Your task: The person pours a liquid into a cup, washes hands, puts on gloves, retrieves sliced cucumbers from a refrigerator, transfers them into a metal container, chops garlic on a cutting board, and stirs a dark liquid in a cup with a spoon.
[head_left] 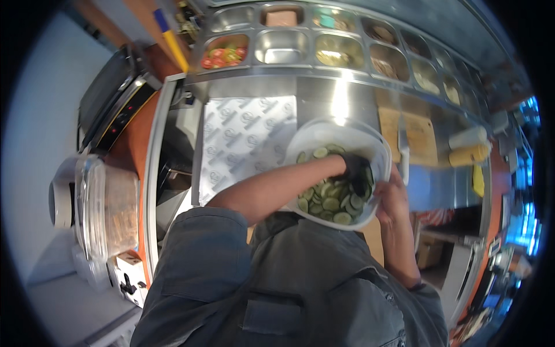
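A white round tub (300, 136) tilts in front of my body, with many green cucumber slices (330, 204) lying in it. My left hand (358, 172), in a black glove, reaches across into the tub and touches the slices at its right side. Its fingers point down and are dark against the slices, so their grip does not show. My bare right hand (393, 195) grips the tub's right rim from outside, its fingers closed around the edge.
Left of the tub lies printed wrapping paper (248, 133). A knife (403, 144) rests on a wooden cutting board (425, 136) to the right, near sauce bottles (469, 155). Metal food pans (281, 47) line the back. A contact grill (118, 104) and clear plastic containers (110, 202) stand left.
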`<state>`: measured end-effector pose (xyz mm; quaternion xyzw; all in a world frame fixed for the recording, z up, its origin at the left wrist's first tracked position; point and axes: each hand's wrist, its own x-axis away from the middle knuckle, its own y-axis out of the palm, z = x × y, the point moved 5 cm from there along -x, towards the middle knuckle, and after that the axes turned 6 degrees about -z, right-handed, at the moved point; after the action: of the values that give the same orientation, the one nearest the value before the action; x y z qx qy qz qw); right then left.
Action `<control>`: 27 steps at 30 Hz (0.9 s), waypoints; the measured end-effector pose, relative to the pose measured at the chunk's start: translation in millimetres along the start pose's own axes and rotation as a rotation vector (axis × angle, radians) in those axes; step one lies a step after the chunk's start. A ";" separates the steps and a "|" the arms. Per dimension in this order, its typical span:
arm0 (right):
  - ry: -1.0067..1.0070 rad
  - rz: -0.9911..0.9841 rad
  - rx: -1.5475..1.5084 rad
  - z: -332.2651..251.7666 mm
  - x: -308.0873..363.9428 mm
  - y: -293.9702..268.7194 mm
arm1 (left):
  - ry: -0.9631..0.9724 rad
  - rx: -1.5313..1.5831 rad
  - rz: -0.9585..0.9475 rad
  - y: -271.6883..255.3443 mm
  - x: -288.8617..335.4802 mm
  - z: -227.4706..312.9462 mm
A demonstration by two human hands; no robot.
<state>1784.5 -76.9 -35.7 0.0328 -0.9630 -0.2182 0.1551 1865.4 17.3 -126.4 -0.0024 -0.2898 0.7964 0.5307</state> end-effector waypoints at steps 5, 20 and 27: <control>-0.034 0.092 -0.005 17.7 8.4 -8.8 | -0.059 0.281 -0.174 11.1 -9.7 -10.6; -0.108 0.185 -0.030 10.8 10.1 -22.9 | -0.011 0.552 0.011 25.3 -10.2 -11.0; -0.070 0.156 -0.089 14.7 2.8 -34.4 | 0.025 0.258 0.027 37.8 -6.4 -2.8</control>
<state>1777.0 -102.3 -62.3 -0.0571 -0.9567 -0.2491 0.1391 1837.1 3.1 -148.2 0.0521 -0.1785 0.8341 0.5193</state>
